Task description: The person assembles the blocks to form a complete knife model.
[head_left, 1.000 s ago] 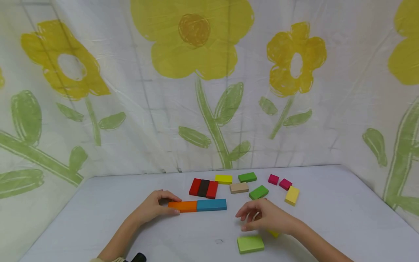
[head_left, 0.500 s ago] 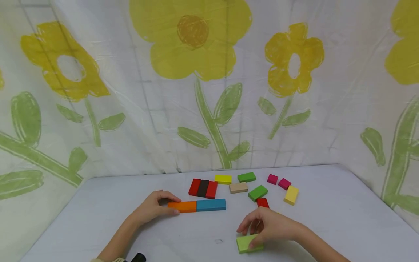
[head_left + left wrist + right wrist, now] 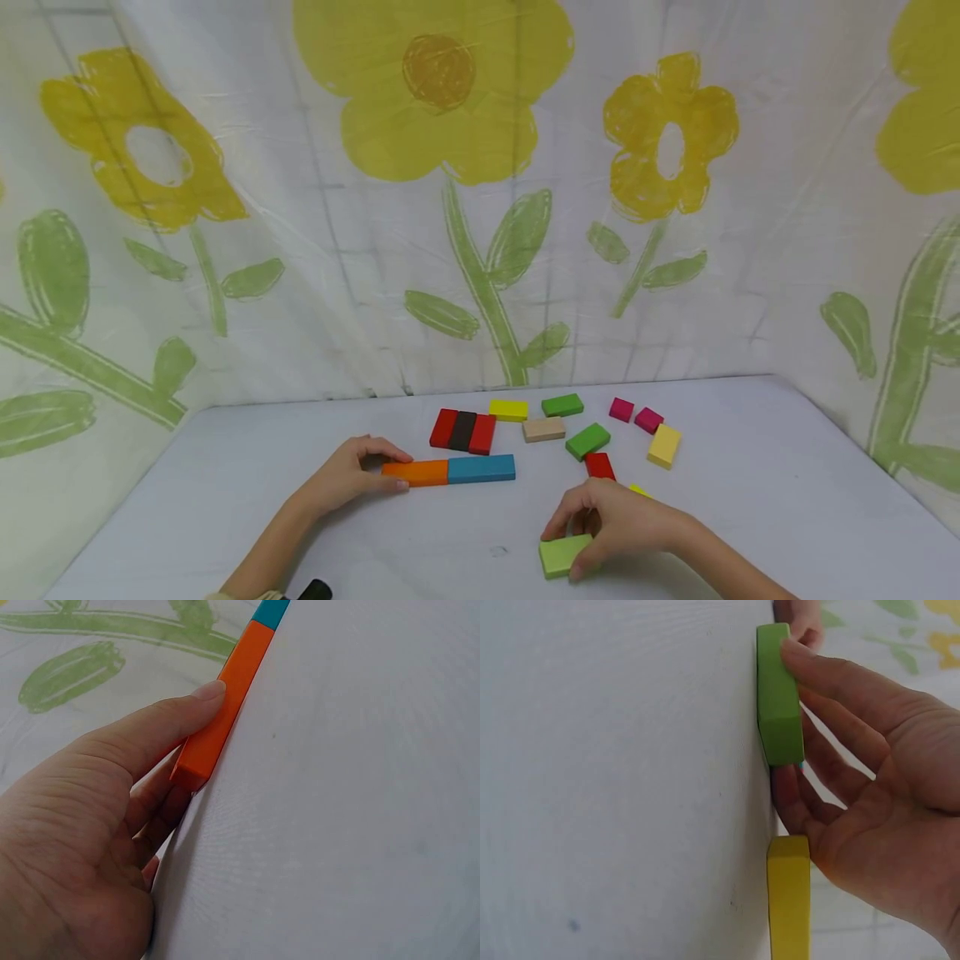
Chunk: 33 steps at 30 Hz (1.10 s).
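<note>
My left hand (image 3: pixel 351 477) pinches the left end of an orange block (image 3: pixel 420 473), thumb on the near side and fingers behind. A blue block (image 3: pixel 482 468) lies end to end with the orange one, in line with it. In the left wrist view the thumb presses along the face of the orange block (image 3: pixel 225 712). At the front right, my right hand (image 3: pixel 622 521) holds a light green block (image 3: pixel 561 554) between thumb and fingers. That green block (image 3: pixel 776 690) seems to rest on the table in the right wrist view, fingertips partly hidden behind it.
Two red blocks (image 3: pixel 444 427) flank a black one (image 3: pixel 462 431) behind the blue block. Farther right lie yellow (image 3: pixel 508 410), beige (image 3: pixel 543 429), green (image 3: pixel 588 441), pink (image 3: pixel 621 408) and red (image 3: pixel 599 466) blocks. A yellow block (image 3: pixel 789 900) sits beside my right hand. A flowered cloth (image 3: pixel 375 333) hangs behind.
My right hand has come down and nearer, from above the light green block to gripping it. The red block behind it has come into view. My left hand has stayed on the orange block.
</note>
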Each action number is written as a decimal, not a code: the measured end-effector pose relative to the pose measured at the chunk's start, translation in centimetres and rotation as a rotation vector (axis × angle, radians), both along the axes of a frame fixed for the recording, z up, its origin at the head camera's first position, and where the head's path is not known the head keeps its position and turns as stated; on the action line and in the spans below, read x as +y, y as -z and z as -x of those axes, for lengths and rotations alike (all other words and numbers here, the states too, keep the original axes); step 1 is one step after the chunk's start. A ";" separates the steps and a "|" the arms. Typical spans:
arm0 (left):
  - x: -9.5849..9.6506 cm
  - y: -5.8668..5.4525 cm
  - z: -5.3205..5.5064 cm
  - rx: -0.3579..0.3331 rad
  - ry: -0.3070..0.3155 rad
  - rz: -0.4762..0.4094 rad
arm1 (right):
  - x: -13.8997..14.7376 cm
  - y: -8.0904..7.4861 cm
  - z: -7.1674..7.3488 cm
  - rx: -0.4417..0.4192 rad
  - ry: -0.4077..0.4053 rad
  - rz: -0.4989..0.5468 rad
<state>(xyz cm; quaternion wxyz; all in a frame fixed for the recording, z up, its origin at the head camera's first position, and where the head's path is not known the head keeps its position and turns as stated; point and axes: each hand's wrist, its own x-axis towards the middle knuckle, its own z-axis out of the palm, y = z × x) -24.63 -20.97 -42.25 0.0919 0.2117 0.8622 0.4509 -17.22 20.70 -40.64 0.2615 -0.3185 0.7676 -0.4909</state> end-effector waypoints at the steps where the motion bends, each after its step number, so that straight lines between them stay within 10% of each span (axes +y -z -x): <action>1: 0.0 0.0 0.0 0.002 0.002 0.000 | 0.1 0.6 0.3 0.006 -0.002 0.002; 8: -0.1 0.2 0.1 -0.001 0.003 -0.002 | 1.5 5.8 3.0 0.024 -0.012 -0.023; 18: 0.0 0.2 -0.2 0.000 0.001 -0.003 | 1.7 5.9 3.3 0.043 0.050 -0.060; 33: 0.0 0.3 0.1 0.014 0.002 -0.005 | -1.4 -4.0 1.4 0.134 0.133 -0.079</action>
